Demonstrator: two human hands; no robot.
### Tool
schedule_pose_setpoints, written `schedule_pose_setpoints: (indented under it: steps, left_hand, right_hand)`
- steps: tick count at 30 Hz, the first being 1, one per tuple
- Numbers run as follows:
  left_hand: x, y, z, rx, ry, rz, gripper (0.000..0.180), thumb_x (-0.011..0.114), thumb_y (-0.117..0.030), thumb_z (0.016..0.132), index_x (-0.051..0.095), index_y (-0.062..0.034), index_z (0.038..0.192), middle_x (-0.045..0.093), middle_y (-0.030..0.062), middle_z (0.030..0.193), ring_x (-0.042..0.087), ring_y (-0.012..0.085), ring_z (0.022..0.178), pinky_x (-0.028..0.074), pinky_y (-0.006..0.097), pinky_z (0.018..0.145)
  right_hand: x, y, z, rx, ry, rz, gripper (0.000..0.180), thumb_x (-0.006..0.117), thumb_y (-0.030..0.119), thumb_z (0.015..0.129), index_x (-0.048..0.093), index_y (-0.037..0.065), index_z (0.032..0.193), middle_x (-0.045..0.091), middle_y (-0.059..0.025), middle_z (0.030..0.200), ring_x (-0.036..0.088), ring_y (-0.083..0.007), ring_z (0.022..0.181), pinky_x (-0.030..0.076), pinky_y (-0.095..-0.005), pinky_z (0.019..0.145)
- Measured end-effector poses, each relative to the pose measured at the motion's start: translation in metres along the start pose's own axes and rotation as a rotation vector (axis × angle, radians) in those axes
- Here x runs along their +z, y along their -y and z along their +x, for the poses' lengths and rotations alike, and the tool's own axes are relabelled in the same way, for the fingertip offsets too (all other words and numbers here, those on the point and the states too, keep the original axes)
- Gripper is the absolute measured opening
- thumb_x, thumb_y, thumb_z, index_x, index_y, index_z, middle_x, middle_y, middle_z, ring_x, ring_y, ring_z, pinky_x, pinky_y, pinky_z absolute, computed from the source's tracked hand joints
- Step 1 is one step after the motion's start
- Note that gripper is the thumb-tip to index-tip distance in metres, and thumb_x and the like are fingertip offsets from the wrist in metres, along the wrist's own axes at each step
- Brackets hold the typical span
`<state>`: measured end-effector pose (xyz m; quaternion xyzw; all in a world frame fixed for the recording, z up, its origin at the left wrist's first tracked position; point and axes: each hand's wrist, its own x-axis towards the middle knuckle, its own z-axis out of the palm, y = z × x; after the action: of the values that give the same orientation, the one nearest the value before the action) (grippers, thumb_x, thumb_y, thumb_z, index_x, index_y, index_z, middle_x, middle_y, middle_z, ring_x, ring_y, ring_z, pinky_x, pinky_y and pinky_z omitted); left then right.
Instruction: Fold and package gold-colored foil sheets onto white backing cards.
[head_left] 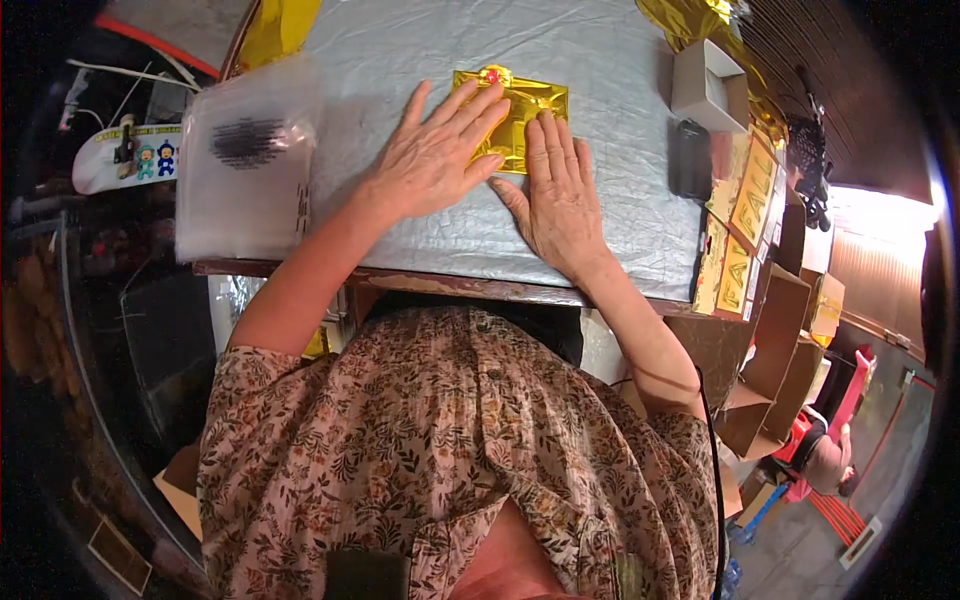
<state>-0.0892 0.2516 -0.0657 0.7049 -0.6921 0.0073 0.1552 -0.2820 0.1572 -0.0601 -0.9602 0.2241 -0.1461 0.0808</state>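
Observation:
A shiny gold foil piece [514, 138], roughly square, lies on the silver-grey covered table [620, 240]. At its far edge sits a small round ornament [495, 76] in red and gold. Flat across the foil's left side lies my left hand [440, 150], its fingers stretched out and the thumb apart. My right hand [560, 205] is also laid flat, with its fingertips on the foil's right part and its palm on the table cover. Neither hand grips anything. My fingers hide parts of the foil, so I cannot tell whether it is a sheet or a packet.
Clear plastic bags [245, 160] are stacked at the table's left edge. Toward the right stand an open white box [709, 85], a black object [689, 160] and printed cards [740, 225]. Cardboard boxes [775, 370] stand beyond. Another person [825, 450] is at far right.

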Motion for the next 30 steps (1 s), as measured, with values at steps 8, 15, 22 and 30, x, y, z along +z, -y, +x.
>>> schedule_pose_setpoints:
  steps: [8,15,22,30]
  left_hand:
    - [-0.002,0.000,0.002,0.012,-0.001,-0.014,0.064,0.049,-0.045,0.103,0.039,-0.0080,0.155,0.029,0.0062,0.167,0.024,0.0231,0.155,0.009,0.059,0.124]
    - [-0.012,-0.003,0.002,-0.011,0.105,-0.008,0.066,0.047,-0.040,0.104,0.031,-0.0079,0.160,0.024,0.0071,0.169,0.019,0.0277,0.156,0.007,0.060,0.124]
    - [-0.012,-0.005,0.005,0.012,0.075,0.017,0.064,0.049,-0.042,0.104,0.038,-0.0075,0.156,0.029,0.0078,0.166,0.024,0.0259,0.155,0.010,0.060,0.124]
    - [-0.019,-0.004,0.005,-0.022,0.031,-0.149,0.062,0.058,-0.037,0.099,0.041,-0.0129,0.154,0.030,0.0077,0.166,0.025,0.0287,0.154,0.011,0.066,0.121]
  right_hand:
    - [-0.007,-0.010,-0.008,0.038,-0.011,-0.008,0.083,0.056,0.050,0.100,0.028,-0.005,0.155,0.032,-0.0243,0.161,0.031,-0.0374,0.151,0.025,-0.0549,0.121]
    - [-0.008,0.015,-0.009,-0.021,0.011,-0.019,0.084,0.057,0.053,0.098,0.034,-0.005,0.154,0.035,-0.0214,0.161,0.029,-0.0343,0.152,0.023,-0.0502,0.124]
    - [0.001,0.008,-0.009,-0.007,-0.013,0.064,0.082,0.054,0.053,0.100,0.036,-0.008,0.151,0.036,-0.0261,0.158,0.032,-0.0379,0.149,0.026,-0.0494,0.123]
    - [0.001,0.006,-0.010,-0.040,-0.035,0.033,0.080,0.052,0.052,0.101,0.037,-0.011,0.149,0.037,-0.0270,0.156,0.033,-0.0395,0.149,0.026,-0.0490,0.123]
